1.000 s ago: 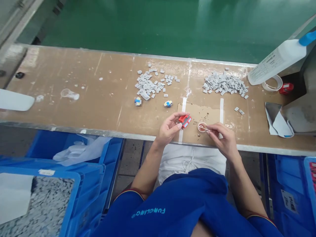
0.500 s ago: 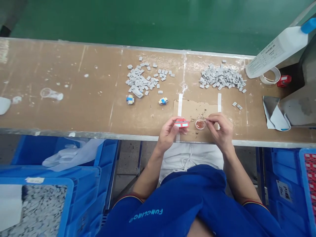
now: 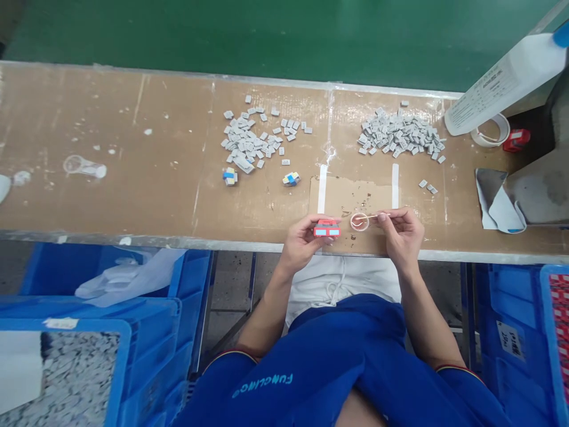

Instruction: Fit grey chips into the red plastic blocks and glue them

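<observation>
My left hand (image 3: 300,243) is closed on a small red plastic piece (image 3: 327,228) with pale rectangles along its front, perhaps a toy vehicle body. Between the thumb and fingers of my right hand (image 3: 403,234) is a thin wooden stick (image 3: 372,216). Its tip reaches into a small round dish (image 3: 360,222) of reddish-brown content. The dish sits on a cardboard sheet (image 3: 338,193) taped to the table, with dark specks around it. Two small blocks wrapped with blue and yellow, a left block (image 3: 230,177) and a right block (image 3: 291,179), lie further left.
Grey tile pieces form a left pile (image 3: 246,139) and a right pile (image 3: 400,133). A white bottle (image 3: 502,83) leans at the right by a tape roll (image 3: 491,140) and folded sandpaper-like sheets (image 3: 500,204). Blue crates (image 3: 151,326) stand below the table's front edge.
My right hand has drawn slightly right, and more of the stick now shows, its tip in the dish. The red piece has tilted a little in my left hand. The view has shifted slightly.
</observation>
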The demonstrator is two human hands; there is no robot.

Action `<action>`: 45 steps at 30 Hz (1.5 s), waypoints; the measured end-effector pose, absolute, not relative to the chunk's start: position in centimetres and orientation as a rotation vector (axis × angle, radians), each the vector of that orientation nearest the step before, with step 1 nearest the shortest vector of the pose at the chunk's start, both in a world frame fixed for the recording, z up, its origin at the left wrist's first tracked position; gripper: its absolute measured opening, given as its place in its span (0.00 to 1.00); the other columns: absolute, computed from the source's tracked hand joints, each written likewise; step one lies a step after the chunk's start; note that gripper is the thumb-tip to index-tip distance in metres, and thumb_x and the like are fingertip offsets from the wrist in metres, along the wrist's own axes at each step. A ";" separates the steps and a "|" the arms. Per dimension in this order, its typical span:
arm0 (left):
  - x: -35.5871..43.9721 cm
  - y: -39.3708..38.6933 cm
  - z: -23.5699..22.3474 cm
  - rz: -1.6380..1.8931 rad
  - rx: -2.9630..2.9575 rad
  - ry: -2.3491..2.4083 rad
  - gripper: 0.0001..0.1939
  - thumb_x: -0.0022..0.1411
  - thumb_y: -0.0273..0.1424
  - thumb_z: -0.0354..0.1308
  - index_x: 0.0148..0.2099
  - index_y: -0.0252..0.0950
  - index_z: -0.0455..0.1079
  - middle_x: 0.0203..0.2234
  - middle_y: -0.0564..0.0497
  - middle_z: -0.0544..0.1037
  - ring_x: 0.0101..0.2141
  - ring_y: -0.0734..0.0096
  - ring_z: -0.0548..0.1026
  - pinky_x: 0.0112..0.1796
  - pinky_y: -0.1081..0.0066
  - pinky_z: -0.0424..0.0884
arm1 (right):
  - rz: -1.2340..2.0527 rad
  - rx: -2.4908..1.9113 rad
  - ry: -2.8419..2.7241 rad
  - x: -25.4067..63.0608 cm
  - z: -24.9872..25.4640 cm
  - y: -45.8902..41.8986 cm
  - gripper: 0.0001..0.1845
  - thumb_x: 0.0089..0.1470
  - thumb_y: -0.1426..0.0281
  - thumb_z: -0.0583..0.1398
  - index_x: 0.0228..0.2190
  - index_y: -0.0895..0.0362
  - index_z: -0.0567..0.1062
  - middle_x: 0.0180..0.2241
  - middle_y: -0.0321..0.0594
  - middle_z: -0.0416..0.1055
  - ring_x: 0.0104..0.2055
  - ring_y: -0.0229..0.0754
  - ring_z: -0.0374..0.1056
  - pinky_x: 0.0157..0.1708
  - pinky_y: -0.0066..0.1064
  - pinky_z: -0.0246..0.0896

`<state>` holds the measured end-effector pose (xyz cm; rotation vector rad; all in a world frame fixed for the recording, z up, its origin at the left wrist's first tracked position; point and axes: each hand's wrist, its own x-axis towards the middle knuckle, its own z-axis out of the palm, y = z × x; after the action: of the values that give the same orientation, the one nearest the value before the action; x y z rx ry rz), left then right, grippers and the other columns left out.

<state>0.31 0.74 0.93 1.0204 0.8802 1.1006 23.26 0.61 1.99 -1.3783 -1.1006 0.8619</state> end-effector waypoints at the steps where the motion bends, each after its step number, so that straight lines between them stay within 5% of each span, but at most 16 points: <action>1: 0.3 0.6 0.9 1.115 1.065 0.905 0.17 0.59 0.36 0.76 0.48 0.39 0.80 0.45 0.45 0.87 0.36 0.68 0.84 0.37 0.71 0.80 | 0.892 -1.377 -1.072 23.3 2.1 0.7 0.20 0.57 0.52 0.71 0.33 0.54 0.75 0.30 0.38 0.82 0.31 0.42 0.81 0.36 0.34 0.80; 8: 0.3 0.1 0.5 1.103 1.279 1.011 0.18 0.61 0.36 0.73 0.53 0.40 0.80 0.48 0.43 0.87 0.45 0.60 0.86 0.47 0.64 0.81 | 0.849 -1.325 -1.082 22.5 4.5 -0.2 0.16 0.60 0.57 0.70 0.34 0.54 0.74 0.31 0.38 0.83 0.32 0.41 0.82 0.32 0.31 0.79; 16: 0.3 0.0 0.6 1.050 1.378 1.027 0.16 0.64 0.32 0.70 0.54 0.42 0.80 0.46 0.47 0.88 0.45 0.62 0.86 0.46 0.66 0.80 | 0.714 -1.148 -1.410 20.1 5.9 -1.1 0.05 0.62 0.72 0.68 0.38 0.51 0.78 0.36 0.37 0.85 0.40 0.44 0.84 0.47 0.41 0.83; 41: 0.1 0.2 0.6 1.056 1.405 0.998 0.15 0.65 0.34 0.69 0.52 0.36 0.80 0.45 0.45 0.88 0.41 0.66 0.85 0.42 0.72 0.78 | 0.498 -1.322 -1.513 23.0 4.1 -1.1 0.04 0.63 0.72 0.66 0.38 0.50 0.80 0.36 0.38 0.81 0.39 0.43 0.78 0.36 0.35 0.75; 45: 0.0 0.2 0.8 1.051 1.407 1.005 0.15 0.65 0.35 0.69 0.52 0.36 0.80 0.45 0.44 0.88 0.42 0.66 0.85 0.42 0.72 0.79 | 0.545 -1.328 -1.700 23.2 4.1 -1.0 0.12 0.64 0.69 0.65 0.49 0.48 0.79 0.44 0.42 0.81 0.43 0.45 0.78 0.38 0.37 0.76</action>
<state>0.01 0.25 0.83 1.4070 1.0045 1.0514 23.16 -1.01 4.08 -1.3275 -1.6995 0.5455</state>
